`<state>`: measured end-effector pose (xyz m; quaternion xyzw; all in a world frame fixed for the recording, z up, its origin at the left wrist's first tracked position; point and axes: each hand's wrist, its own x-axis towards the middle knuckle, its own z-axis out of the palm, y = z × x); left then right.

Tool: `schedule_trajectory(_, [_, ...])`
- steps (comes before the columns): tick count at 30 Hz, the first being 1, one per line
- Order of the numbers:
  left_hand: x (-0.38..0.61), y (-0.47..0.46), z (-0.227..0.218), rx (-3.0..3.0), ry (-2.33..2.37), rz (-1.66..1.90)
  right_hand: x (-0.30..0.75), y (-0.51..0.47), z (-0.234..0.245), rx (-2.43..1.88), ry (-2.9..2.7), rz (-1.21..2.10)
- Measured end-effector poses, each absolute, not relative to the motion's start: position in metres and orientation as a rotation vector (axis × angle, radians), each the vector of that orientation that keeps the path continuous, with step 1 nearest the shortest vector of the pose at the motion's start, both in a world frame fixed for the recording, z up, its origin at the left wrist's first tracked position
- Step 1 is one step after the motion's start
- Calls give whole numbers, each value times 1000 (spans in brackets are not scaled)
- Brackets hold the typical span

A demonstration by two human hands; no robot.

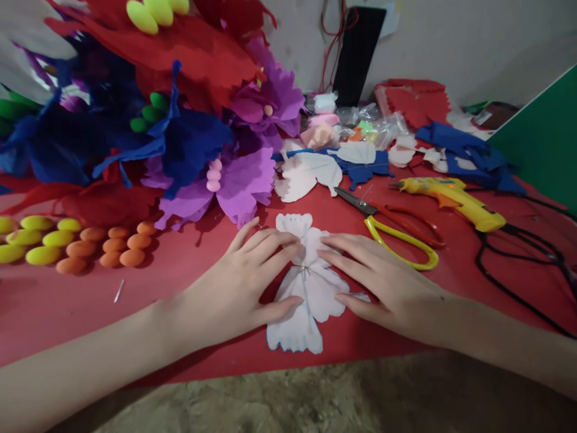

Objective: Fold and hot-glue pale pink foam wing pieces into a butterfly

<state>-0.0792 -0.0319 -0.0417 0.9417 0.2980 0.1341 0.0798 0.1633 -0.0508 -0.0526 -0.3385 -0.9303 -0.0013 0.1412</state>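
Observation:
A white butterfly cutout [311, 288], of cloth or paper, lies near the front edge of the red table. Its middle is gathered, with thin dark strands there. My left hand [252, 273] rests on its left side, fingers stretched and spread, the thumb over a lower wing. From the other side my right hand [383, 276] touches it with fingers apart and flat. Under the fingers parts of the upper wings are hidden. Beyond my right hand lie scissors [383, 225] with one red and one yellow handle.
A yellow glue gun [455, 201] with a black cord lies at the right. Red, blue and purple butterflies [189, 138] pile up at the left. Yellow and orange egg-shaped pieces [81, 248] stand in front of them. White cutouts [311, 174] and blue pieces [469, 153] lie farther back.

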Motion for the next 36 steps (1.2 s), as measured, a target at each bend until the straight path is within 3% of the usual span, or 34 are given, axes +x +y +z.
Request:
schedule_trajectory(10, [-80,-32,-44,2831,860,147,162,-54,-55,-986,-2670,-9])
schedule_trajectory(28, [-82,-35,-45,2892,890,123,161,-52,-57,-960,-2689,-61])
schedule_trajectory(36, [-83,-20,-35,2881,536,63,163,-51,-55,-932,-2691,-78])
